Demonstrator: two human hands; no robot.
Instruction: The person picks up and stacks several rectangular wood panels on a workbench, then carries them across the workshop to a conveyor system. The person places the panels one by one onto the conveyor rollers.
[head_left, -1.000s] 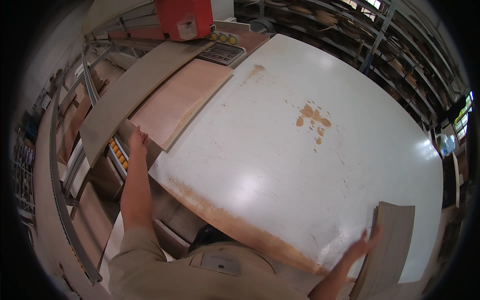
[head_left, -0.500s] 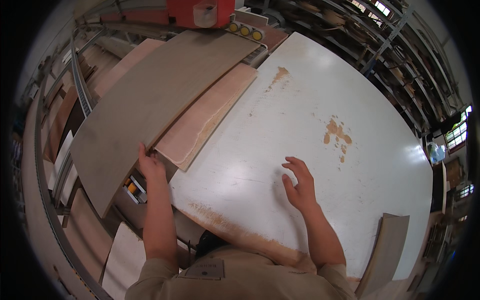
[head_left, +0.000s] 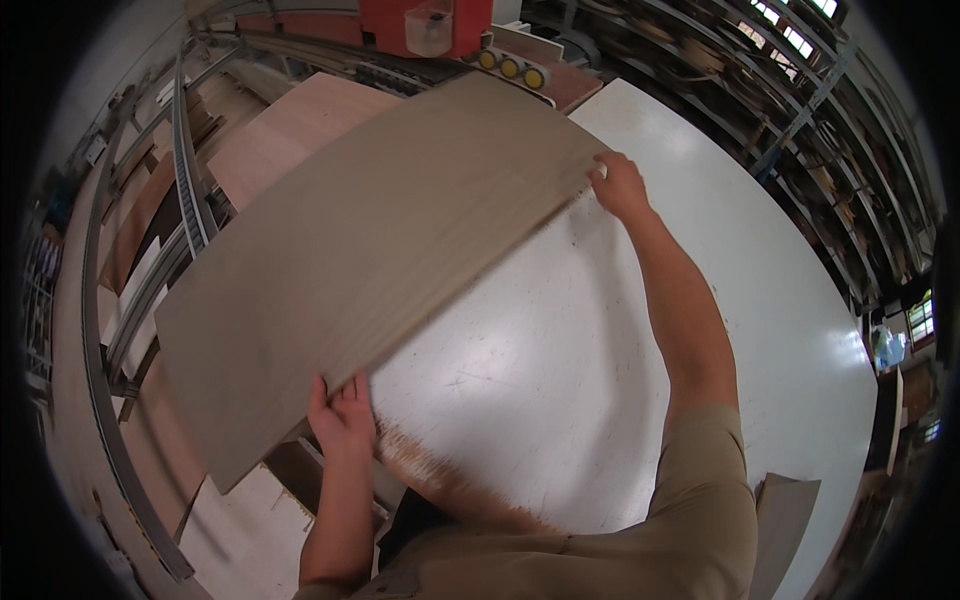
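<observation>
A large grey-brown wooden panel [head_left: 400, 240] lies slantwise across the left part of the white tabletop [head_left: 530, 400], and its left end reaches past the table. My left hand [head_left: 343, 418] grips the panel's near edge, thumb on top. At the far right corner my right hand [head_left: 622, 188] is closed on the same panel, its arm stretched forward over the table. Some of the fingers of both hands are out of sight at the edge. A pinkish board [head_left: 295, 130] shows beyond the panel's far side.
A red machine [head_left: 450, 30] with yellow rollers [head_left: 511, 67] stands at the far end. Racks of stacked boards [head_left: 720, 110] line the right. A metal rail [head_left: 184, 150] runs along the left. A grey-brown offcut [head_left: 788, 525] lies at the table's lower right.
The panel has shifted right and turned, covering the pink strip that lay beside it. My right hand has gone from open above the table to gripping the far corner. The left hand sits nearer me.
</observation>
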